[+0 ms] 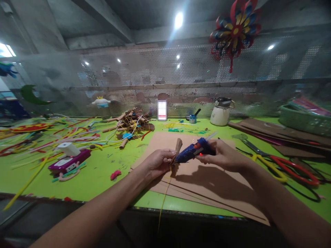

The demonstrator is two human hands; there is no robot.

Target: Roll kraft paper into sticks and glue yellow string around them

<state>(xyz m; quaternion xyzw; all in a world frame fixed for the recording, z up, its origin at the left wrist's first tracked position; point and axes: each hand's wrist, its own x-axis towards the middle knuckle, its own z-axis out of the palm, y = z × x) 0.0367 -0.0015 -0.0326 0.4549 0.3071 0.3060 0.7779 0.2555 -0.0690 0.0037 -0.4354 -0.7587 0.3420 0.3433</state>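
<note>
My right hand (227,155) is wrapped round a blue glue gun (187,154), with a small red light glowing near its handle and a clear glue stick (212,135) poking out at the back. Its nozzle points left and down, against or very close to a folded brown paper strip (178,146). That strip is pinched between the fingers of my left hand (162,161). A thin yellow string (164,196) hangs from it over the table's front edge. Beneath both hands lies a large sheet of brown cardboard (207,193).
Scissors with yellow and red handles (294,170) lie at right, near stacked cardboard (258,129) and a green basket (305,120). A purple power strip (69,162) sits at left among coloured pipe cleaners (54,139). Behind stand a twig pile (134,122), a phone (162,109) and a white jug (220,113).
</note>
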